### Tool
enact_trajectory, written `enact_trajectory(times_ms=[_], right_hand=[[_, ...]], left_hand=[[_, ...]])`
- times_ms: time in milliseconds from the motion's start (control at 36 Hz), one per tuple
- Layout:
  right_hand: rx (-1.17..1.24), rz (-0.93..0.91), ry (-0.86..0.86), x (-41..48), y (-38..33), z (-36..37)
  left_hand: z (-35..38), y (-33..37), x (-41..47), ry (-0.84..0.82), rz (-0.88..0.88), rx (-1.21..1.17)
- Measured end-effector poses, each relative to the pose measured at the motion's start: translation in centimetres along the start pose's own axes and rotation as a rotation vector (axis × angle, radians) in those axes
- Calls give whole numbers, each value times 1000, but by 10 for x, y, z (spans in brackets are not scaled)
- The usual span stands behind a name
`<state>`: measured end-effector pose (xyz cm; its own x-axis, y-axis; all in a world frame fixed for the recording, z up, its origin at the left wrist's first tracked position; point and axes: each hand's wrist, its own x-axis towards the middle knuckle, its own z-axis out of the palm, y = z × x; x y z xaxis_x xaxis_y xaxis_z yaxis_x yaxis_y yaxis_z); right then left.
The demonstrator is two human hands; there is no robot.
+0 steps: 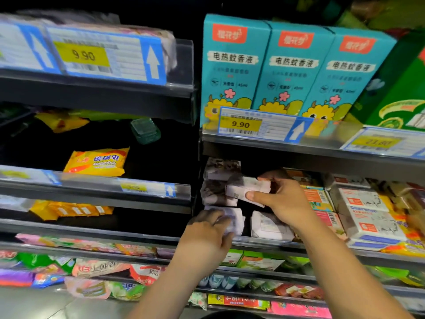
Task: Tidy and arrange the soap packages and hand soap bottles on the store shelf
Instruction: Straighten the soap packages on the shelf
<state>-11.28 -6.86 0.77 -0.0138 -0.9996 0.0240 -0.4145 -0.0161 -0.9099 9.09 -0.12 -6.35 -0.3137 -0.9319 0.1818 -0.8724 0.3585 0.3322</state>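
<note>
Two hands [207, 236] [282, 201] hold two white soap packages [235, 216] [243, 188].

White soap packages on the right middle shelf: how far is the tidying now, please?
Done: two stacked packages look tidy at the far left. In hand: the right hand pinches the held package beside them; the left hand grips the bottom package. Left: a loose package lies below the right hand, and the yellow sulfur soap on the left shelf sits askew.
</note>
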Motion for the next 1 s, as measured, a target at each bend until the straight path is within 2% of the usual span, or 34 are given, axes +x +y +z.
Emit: enact_trajectory(times_ms=[194, 306, 389, 472, 667, 750, 861, 1000], right_hand=[[-89, -130, -140, 15, 5, 31], [-399, -242, -183, 17, 13, 36], [-542, -304, -113, 16, 19, 33], [-504, -319, -65, 16, 23, 34], [-511, -361, -87, 15, 23, 49], [-528, -384, -154, 16, 12, 38], [-625, -266, -296, 12, -5, 3], [-1142, 12, -450, 2, -22, -29]], left_hand=[[-4, 1, -3, -18, 13, -72], [-4, -1, -4, -43, 25, -56], [-4, 0, -4, -78, 1, -82], [-1, 1, -3, -71, -12, -92], [-1, 2, -3, -25, -28, -122], [-4, 4, 0, -94, -63, -134], [-7, 5, 2, -110, -95, -155], [-10, 6, 6, -139, -126, -115]])
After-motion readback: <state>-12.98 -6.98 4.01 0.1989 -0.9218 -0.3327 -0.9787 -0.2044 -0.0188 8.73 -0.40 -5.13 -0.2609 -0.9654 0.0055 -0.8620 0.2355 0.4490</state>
